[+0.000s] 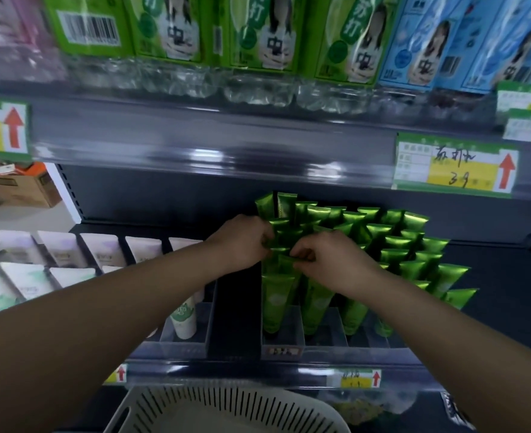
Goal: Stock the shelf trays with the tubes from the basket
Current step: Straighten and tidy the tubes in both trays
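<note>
Closest to me, below the clear tray [281, 342], sits the white slotted basket [226, 410]; only its rim and ribbed wall show. Between the basket and the tray runs the shelf edge [258, 373], with 2 small yellow labels [359, 379], 1 to the tray's left and 1 to its right.

The tray stands at the front of the shelf and holds the leftmost row of green tubes [414, 254], caps down and crimped ends up. More rows of the same tubes fill the trays to its right, packed close. Left of the tray, across a dark gap, a white tube [184, 317] stands cap down in another tray.

Both my hands are over the tray's own row, partway back. My left hand [242, 242] has its fingers curled in, pinching a crimped green top. My right hand [329, 257], just beside it, pinches a crimped top between thumb and fingers. I cannot tell whether they hold 1 tube or 2 neighbours.

Further left of the tray, pale tubes [70, 251] stand in rows. Above and behind the tray hangs the dark rail [211, 142] of the upper shelf, with a price tag [454, 165] bearing a red arrow up to the right. Higher still stand green-labelled bottles [258, 32] and, to their right, blue-labelled bottles [445, 42]. Far left of the tray lies a cardboard box [20, 185].
</note>
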A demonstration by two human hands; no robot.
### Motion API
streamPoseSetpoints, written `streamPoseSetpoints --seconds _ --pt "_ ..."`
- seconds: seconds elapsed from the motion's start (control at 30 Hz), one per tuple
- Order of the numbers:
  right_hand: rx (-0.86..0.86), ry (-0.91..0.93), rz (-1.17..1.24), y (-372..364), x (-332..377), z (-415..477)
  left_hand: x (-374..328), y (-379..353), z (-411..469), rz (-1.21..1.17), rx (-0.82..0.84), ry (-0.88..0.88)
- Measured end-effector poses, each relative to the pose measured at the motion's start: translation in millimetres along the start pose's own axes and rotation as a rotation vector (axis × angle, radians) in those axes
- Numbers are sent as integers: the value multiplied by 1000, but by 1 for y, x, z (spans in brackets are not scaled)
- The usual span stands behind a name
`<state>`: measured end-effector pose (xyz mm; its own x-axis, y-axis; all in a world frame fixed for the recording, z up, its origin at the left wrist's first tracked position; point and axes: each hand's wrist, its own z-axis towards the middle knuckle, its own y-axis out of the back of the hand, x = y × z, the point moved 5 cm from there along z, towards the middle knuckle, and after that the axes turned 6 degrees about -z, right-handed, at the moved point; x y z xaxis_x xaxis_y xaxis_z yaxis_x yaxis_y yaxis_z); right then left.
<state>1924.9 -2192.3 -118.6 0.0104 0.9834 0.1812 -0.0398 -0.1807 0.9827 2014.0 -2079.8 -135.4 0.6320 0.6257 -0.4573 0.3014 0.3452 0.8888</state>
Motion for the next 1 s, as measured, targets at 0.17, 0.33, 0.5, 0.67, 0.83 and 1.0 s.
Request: streamPoseSetpoints --seconds 0.17,0.33,0.5,0.67,0.83,1.0 --pt "24 -19 -16 -1 0 9 -1 0 6 -24 -28 -7" --pt "5 -39 29 -3 0 10 0 1 7 -40 -89 -15" --pt "-1 -24 80 -4 8 13 -2 2 6 -4 -99 -35" --pt "3 1 97 -7 14 16 -6 5 5 36 -79 -47" --pt "-5 20 106 -8 14 17 -7 5 5 40 -76 -38" --pt "33 17 133 -5 12 15 -6 6 5 36 -29 -37"
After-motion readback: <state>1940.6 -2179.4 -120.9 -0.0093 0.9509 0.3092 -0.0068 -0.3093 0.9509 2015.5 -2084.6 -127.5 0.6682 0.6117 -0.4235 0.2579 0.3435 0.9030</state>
